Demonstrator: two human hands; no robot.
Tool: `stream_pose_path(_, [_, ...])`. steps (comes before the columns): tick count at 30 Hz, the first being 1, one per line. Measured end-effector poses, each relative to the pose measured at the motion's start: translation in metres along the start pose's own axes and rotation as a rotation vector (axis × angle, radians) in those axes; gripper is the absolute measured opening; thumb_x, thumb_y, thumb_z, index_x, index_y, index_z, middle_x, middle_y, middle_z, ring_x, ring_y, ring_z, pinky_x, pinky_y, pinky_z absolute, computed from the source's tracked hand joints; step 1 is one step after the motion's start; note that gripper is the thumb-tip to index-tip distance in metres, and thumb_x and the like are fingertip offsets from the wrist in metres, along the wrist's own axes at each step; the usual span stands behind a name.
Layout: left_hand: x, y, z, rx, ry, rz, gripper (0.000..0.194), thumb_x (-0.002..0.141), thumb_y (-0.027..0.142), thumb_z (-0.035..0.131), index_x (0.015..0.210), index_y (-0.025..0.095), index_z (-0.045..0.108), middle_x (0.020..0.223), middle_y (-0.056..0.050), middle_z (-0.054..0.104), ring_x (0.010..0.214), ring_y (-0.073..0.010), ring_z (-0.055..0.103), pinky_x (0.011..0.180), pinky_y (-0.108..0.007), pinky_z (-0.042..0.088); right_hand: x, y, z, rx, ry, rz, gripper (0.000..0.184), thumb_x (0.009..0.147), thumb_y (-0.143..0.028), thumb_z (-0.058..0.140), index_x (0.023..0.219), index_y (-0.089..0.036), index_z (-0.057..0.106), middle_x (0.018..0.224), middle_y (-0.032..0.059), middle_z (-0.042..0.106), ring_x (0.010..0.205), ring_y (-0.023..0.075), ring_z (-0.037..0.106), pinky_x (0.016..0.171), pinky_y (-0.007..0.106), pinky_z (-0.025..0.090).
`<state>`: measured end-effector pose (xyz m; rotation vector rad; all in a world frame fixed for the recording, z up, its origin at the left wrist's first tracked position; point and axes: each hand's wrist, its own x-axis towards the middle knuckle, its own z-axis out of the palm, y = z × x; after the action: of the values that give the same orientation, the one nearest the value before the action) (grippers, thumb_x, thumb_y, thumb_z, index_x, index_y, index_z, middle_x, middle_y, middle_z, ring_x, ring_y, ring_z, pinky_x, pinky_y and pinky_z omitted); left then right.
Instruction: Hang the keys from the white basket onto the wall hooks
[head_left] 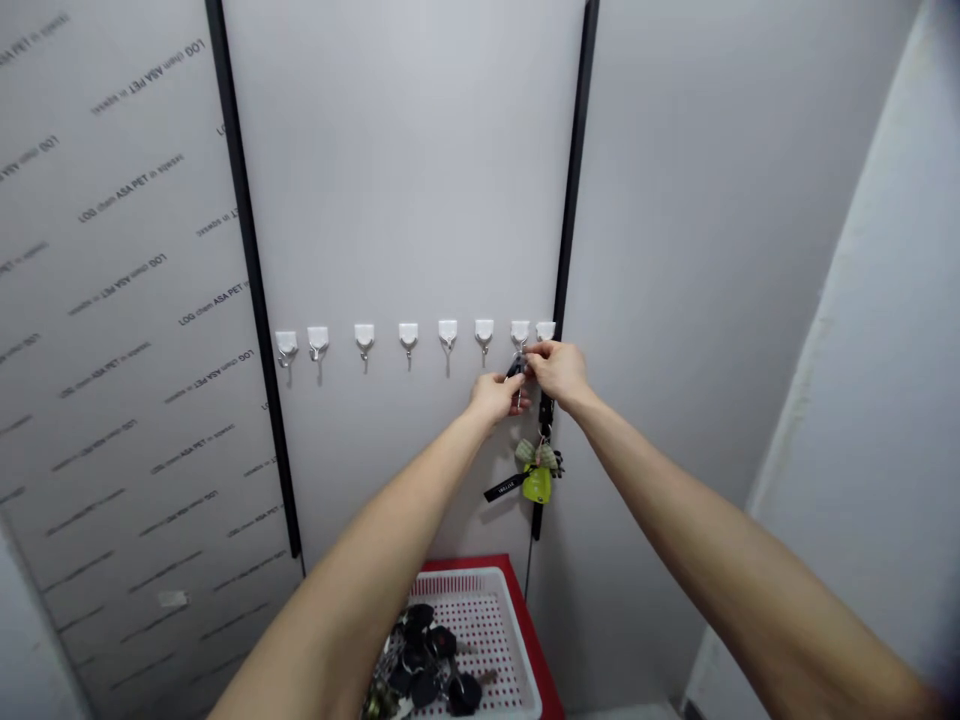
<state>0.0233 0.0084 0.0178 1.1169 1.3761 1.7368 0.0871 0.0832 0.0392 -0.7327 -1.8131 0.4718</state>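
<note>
Black key [514, 367], before the grey panel [405, 200], above the near white basket [529, 660], by the right-hand white hooks [520, 329], sits pinched in the left hand [495, 397], the right hand [561, 373] touching its top (grip hidden, cannot tell).

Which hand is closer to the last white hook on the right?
Right: the right hand is just below the rightmost hook, while the left hand sits lower and farther left.

Basket [516, 640] on bench [534, 648], keys [424, 660] in it, panel [390, 200] behind it, row of hooks [408, 334] above it, charm [537, 484] above its right side
</note>
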Motion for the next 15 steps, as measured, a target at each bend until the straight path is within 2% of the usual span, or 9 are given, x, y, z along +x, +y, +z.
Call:
stream_pose_path(4, [-0.005, -0.013, -0.007, 0.003, -0.004, -0.033, 0.011, 0.07, 0.016, 0.043, 0.076, 0.008, 0.047, 0.055, 0.001, 0.048, 0.043, -0.0037, 0.048, 0.044, -0.015, 0.036, -0.008, 0.006, 0.002, -0.023, 0.022, -0.037, 0.027, 0.061, -0.014, 0.039, 0.08, -0.009, 0.057, 0.058, 0.0033, 0.058, 0.052, 0.0102, 0.052, 0.058, 0.025, 0.041])
stream_pose_path(6, [-0.01, -0.023, -0.014, 0.006, 0.001, -0.065, 0.017, 0.069, 0.015, 0.043, 0.084, 0.008, 0.046, 0.058, 0.0, 0.05, 0.045, -0.0043, 0.048, 0.046, -0.016, 0.037, -0.016, 0.009, 0.001, -0.035, 0.046, -0.07, 0.028, 0.061, -0.015, 0.04, 0.082, -0.009, 0.057, 0.065, 0.0052, 0.059, 0.058, 0.0114, 0.052, 0.062, 0.026, 0.041])
stream_pose_path(8, [-0.018, -0.039, -0.025, 0.053, 0.004, -0.086, 0.026, 0.068, 0.015, 0.045, 0.092, 0.008, 0.043, 0.062, -0.001, 0.052, 0.047, -0.0052, 0.049, 0.048, -0.017, 0.038, -0.029, 0.012, 0.002, -0.069, 0.098, -0.117, 0.027, 0.061, -0.016, 0.041, 0.083, -0.01, 0.057, 0.073, 0.0066, 0.059, 0.064, 0.0126, 0.052, 0.065, 0.027, 0.04])
stream_pose_path(11, [-0.036, -0.078, -0.05, 0.215, -0.018, -0.103, 0.031, 0.065, 0.014, 0.048, 0.095, 0.008, 0.044, 0.063, -0.002, 0.054, 0.05, -0.0071, 0.05, 0.05, -0.019, 0.038, -0.065, 0.023, 0.01, -0.11, 0.133, -0.165, 0.026, 0.062, -0.016, 0.041, 0.082, -0.012, 0.056, 0.079, 0.007, 0.057, 0.065, 0.0125, 0.051, 0.066, 0.028, 0.039])
stream_pose_path(13, [-0.054, -0.111, -0.07, 0.319, -0.027, -0.12, 0.029, 0.064, 0.014, 0.047, 0.093, 0.008, 0.047, 0.061, -0.003, 0.055, 0.052, -0.0085, 0.05, 0.052, -0.02, 0.039, -0.102, 0.036, 0.023, -0.101, 0.013, -0.172, 0.025, 0.062, -0.015, 0.041, 0.081, -0.012, 0.056, 0.078, 0.0065, 0.056, 0.063, 0.012, 0.05, 0.065, 0.027, 0.039])
stream_pose_path(15, [-0.078, -0.144, -0.09, 0.408, -0.018, -0.131, 0.027, 0.064, 0.013, 0.046, 0.09, 0.009, 0.05, 0.066, -0.005, 0.057, 0.059, -0.01, 0.051, 0.057, -0.022, 0.04, -0.146, 0.052, 0.041, -0.081, -0.231, -0.164, 0.023, 0.062, -0.014, 0.041, 0.079, -0.013, 0.057, 0.074, 0.0057, 0.057, 0.064, 0.012, 0.05, 0.064, 0.025, 0.039])
